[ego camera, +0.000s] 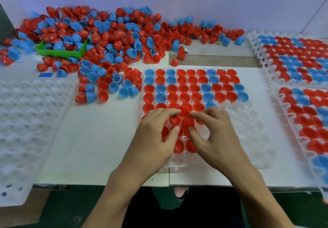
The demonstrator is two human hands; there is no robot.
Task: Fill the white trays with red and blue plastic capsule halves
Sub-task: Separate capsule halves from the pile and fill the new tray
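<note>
Looking down, I see both hands over the middle tray point(257, 114) on the tabletop point(106, 139). My left hand point(156, 139) and right hand point(213, 135) each pinch red capsule halves point(185, 111) with curled fingers. Loose halves point(106, 38) lie in a heap beyond, well apart from the hands.

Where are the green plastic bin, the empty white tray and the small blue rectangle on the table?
Green plastic bin point(58, 53): head view, on its front wall.
Empty white plastic tray point(26, 121): head view, on its bare dimpled middle.
Small blue rectangle point(45, 75): head view, on its centre.
</note>
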